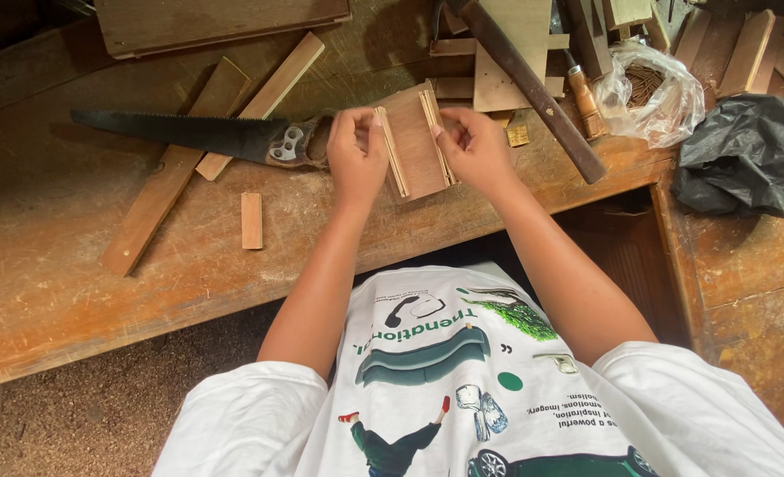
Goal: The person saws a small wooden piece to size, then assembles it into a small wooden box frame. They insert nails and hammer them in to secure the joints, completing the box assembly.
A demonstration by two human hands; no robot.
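Left hand (357,155) pinched on the left edge of a small wood panel (415,146), fingers closed on a thin pale strip (391,152) lying along that edge. Right hand (474,148) gripping the panel's right edge, fingertips curled onto a second strip (434,132) there. Panel held flat on the table (56,291), at the middle of its far half, between both hands. Handsaw (189,134) just left of the left hand, handle touching or nearly touching the knuckles, blade pointing left. Loose slats (167,185) under and beside the blade; a short block (251,220) nearer the table's front edge. Hammer (533,88) slanting down just right of the right hand. Clear bag (661,97) and black bag (750,155) farther right.
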